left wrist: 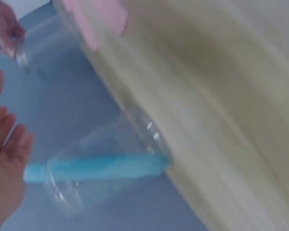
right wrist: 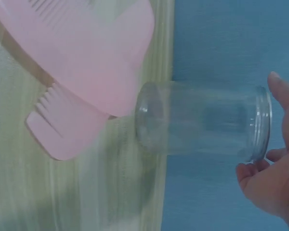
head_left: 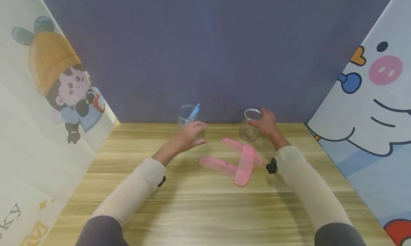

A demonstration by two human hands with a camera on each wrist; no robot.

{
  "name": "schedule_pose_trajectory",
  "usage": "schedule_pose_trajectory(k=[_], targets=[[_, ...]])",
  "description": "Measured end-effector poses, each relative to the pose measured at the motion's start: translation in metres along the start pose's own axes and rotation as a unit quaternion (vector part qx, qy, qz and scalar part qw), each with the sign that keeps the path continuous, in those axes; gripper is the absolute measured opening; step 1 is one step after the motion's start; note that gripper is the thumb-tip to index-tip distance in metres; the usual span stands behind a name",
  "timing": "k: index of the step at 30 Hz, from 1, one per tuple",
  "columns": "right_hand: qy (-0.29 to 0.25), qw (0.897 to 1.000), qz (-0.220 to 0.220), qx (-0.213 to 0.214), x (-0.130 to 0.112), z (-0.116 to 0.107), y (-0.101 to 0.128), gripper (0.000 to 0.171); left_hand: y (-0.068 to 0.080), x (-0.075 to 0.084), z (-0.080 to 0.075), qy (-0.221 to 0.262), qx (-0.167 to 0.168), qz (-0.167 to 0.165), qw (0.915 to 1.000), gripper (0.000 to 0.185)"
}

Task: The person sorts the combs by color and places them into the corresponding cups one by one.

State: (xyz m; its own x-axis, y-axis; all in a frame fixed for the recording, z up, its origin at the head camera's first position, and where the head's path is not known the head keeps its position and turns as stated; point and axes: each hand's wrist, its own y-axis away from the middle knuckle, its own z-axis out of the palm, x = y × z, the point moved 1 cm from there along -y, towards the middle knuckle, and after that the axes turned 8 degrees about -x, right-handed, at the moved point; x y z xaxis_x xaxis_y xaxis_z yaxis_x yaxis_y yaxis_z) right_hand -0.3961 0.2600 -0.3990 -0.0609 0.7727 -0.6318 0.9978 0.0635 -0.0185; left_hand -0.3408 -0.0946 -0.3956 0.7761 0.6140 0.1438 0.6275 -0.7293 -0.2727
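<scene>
A blue comb (left wrist: 106,168) stands slanted in a clear jar (left wrist: 70,195) at the table's back left. Beside this jar is my left hand (head_left: 189,136), its fingers extended and nothing in its grasp. A second clear jar (right wrist: 207,118), with nothing seen inside, stands upright at the back right. My right hand (head_left: 265,123) is at that jar's rim, fingers spread and loosely bent. In the right wrist view the fingertips at one side appear to touch the rim, while the digit on the other side looks apart from it.
Three pink combs lie overlapping between the hands: a broad one (head_left: 245,167) on top, one to the left (head_left: 216,164) and one behind (head_left: 232,143). A dark back wall (head_left: 208,53) rises at the wooden table's (head_left: 205,217) far edge. Printed panels flank both sides.
</scene>
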Motion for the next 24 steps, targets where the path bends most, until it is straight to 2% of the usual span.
schedule_pose_trajectory(k=[3,6,9,13,16,20,24], targets=[[0.001,1.0,-0.016,0.014,0.003,0.004,0.002,0.096,0.006,0.006,0.016,0.016,-0.069,-0.005,0.9975,0.064],[-0.005,0.999,-0.031,0.029,0.005,0.007,0.003,0.085,0.012,0.009,0.033,0.035,-0.134,-0.02,0.9902,0.063],[-0.019,0.998,-0.04,0.038,0.005,0.01,0.005,0.075,0.019,0.01,0.049,0.043,-0.172,-0.02,0.984,0.061],[-0.042,0.998,-0.037,0.042,0.006,0.013,0.004,0.075,0.026,0.012,0.064,0.061,-0.195,-0.025,0.9786,0.063],[-0.055,0.997,-0.023,0.046,0.008,0.015,0.003,0.082,0.026,0.012,0.072,0.067,-0.204,-0.028,0.9763,0.066],[-0.057,0.997,-0.008,0.049,0.012,0.017,0.001,0.09,0.024,0.013,0.078,0.047,-0.208,-0.018,0.9768,0.064],[-0.08,0.995,-0.01,0.063,0.016,0.021,0.0,0.084,0.023,0.012,0.08,0.017,-0.209,-0.006,0.9777,0.055]])
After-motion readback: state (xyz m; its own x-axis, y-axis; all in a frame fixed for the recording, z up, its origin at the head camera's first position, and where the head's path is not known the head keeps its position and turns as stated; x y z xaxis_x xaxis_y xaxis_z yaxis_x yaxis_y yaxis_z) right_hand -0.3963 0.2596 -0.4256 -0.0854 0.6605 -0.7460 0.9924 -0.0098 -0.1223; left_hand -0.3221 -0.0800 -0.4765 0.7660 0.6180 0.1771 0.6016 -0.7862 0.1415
